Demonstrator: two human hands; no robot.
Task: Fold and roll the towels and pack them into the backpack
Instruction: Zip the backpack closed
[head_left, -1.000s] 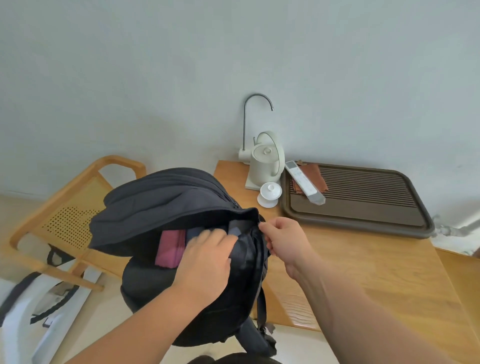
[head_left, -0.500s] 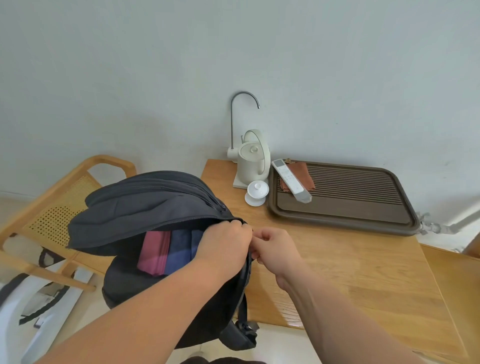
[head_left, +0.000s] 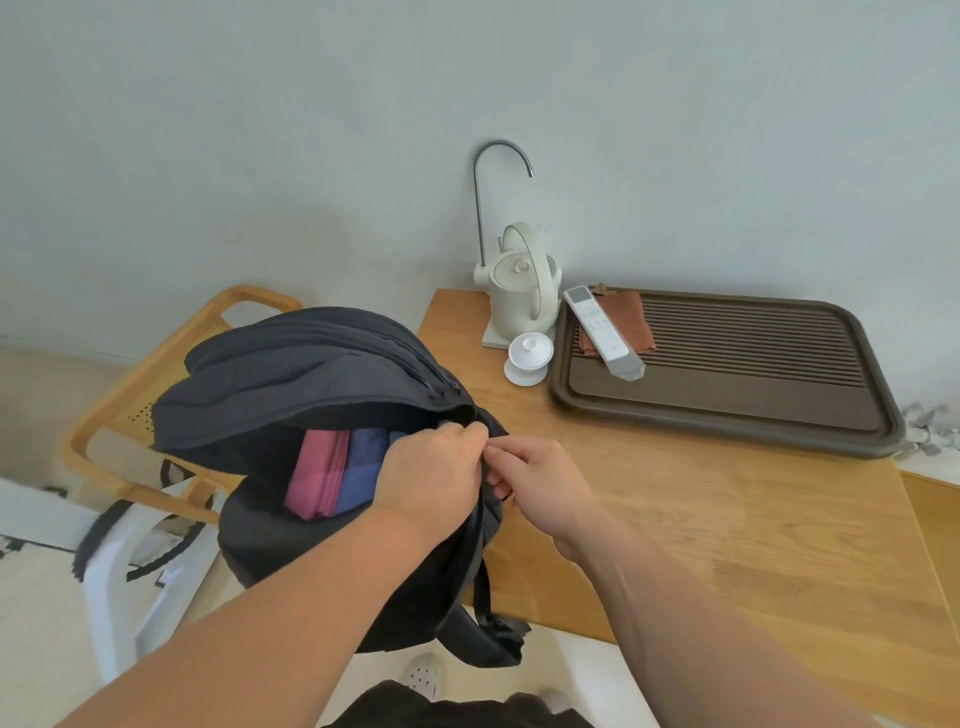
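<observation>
Head view: the left hand (head_left: 431, 475) has come out of the backpack (head_left: 311, 374), where a second ago it was pressed down over the contents. It now sits at the right-hand corner of the backpack's opening, knuckles up, its fingers curled closed on the rim fabric there. Whether they also hold a zip pull cannot be told. The right hand (head_left: 548, 488) has stayed at that corner, just outside the backpack, touching the left hand, its thumb and first fingers pinching the rim. With the left hand out of the way, the red towel (head_left: 318, 475) and the blue towel (head_left: 363, 467) show side by side, standing on end inside the backpack's main compartment under the raised front flap. The backpack has stayed upright against the table (head_left: 727, 519) that runs off to its right. In my judgement the packing is done and both hands are gathering the corner to draw the opening closed, which is still wide open along the top.
</observation>
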